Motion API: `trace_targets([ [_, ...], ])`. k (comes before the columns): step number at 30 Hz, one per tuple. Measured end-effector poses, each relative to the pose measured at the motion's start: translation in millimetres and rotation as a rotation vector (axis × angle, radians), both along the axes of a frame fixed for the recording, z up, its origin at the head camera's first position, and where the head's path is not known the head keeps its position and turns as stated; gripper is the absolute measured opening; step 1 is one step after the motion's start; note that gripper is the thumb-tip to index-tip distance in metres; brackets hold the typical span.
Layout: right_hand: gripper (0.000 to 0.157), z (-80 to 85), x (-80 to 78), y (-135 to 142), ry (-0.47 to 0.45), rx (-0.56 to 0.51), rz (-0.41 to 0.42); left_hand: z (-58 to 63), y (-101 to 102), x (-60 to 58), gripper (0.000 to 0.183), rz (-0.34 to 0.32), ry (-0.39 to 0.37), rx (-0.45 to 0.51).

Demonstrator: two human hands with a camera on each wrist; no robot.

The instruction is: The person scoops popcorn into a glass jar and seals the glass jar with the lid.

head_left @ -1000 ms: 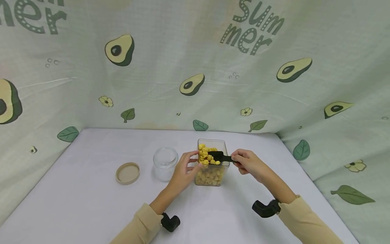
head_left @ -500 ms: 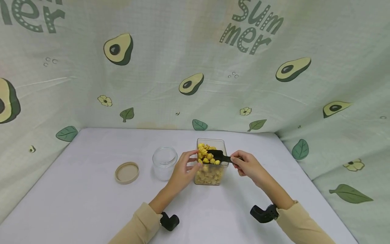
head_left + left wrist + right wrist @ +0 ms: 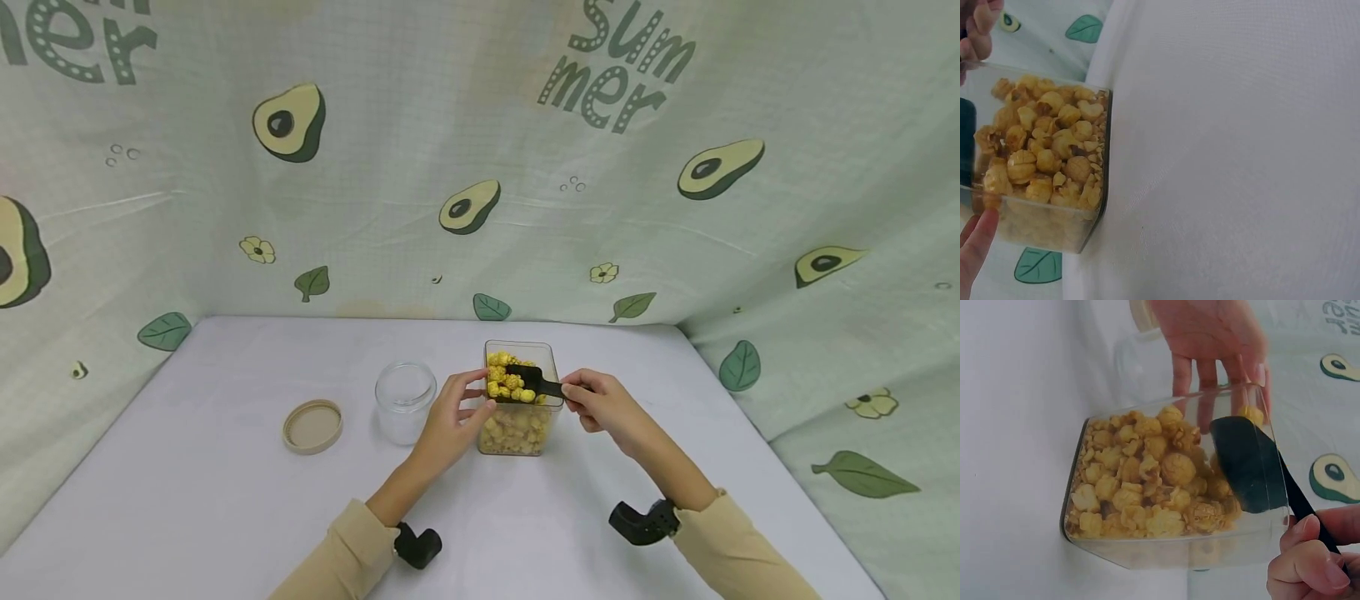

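A clear square-topped container (image 3: 546, 358) of yellow popcorn (image 3: 497, 374) stands upright on the table, its top uncovered. My left hand (image 3: 447, 425) rests against its left side, fingers mostly straight along the wall and the thumb at the near corner. In my right hand (image 3: 606, 408), right of the container, the fingers and thumb pinch the handle of a black scoop (image 3: 531, 379). The scoop's blade (image 3: 1249, 464) is inside the container, tilted down into the upper popcorn. Through the clear wall in the left wrist view, popcorn (image 3: 1047, 147) fills the lower part.
A clear jar (image 3: 405, 408) stands just left of the left hand, its mouth uncovered. Farther left lies a round beige lid (image 3: 313, 427). Behind the white table (image 3: 225, 500) hangs a cloth (image 3: 390, 125) printed with avocados.
My right hand has shifted slightly left, and the scoop's blade sits a little farther left among the popcorn. The left hand and container stay in place.
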State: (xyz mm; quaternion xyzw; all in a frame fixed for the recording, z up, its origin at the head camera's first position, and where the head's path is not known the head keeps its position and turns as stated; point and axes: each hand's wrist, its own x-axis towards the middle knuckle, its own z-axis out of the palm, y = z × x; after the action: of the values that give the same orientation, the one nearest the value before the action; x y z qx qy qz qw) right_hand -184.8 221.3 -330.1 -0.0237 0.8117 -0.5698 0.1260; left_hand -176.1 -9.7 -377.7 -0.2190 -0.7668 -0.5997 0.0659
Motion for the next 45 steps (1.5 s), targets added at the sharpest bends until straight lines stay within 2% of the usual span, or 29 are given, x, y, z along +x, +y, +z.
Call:
trace_targets([
  [7, 0.021, -0.3, 3.1, 8, -0.031, -0.113, 0.015, -0.3, 0, 0.3, 0.045, -0.001, -0.001, -0.007],
  [17, 0.009, -6.8, 3.8, 22, -0.061, -0.226, 0.014, 3.4, 0, 2.0, 0.045, 0.0, -0.007, -0.012],
  [26, 0.008, -2.4, 4.4, 31, -0.069, -0.273, 0.01, 3.7, -1, 2.1, 0.046, -0.003, -0.01, -0.011],
  [39, 0.014, 8.1, 7.9, 38, -0.12, -0.397, 0.027, 10.4, -5, 3.6, 0.046, -0.02, -0.036, -0.029],
  [40, 0.014, 9.0, 8.4, 38, -0.121, -0.403, 0.031, 10.1, -6, 3.0, 0.046, -0.022, -0.036, -0.032],
  [45, 0.015, 12.9, 11.0, 39, -0.121, -0.432, 0.056, -13.0, -7, -12.5, 0.049, -0.012, -0.018, -0.039],
])
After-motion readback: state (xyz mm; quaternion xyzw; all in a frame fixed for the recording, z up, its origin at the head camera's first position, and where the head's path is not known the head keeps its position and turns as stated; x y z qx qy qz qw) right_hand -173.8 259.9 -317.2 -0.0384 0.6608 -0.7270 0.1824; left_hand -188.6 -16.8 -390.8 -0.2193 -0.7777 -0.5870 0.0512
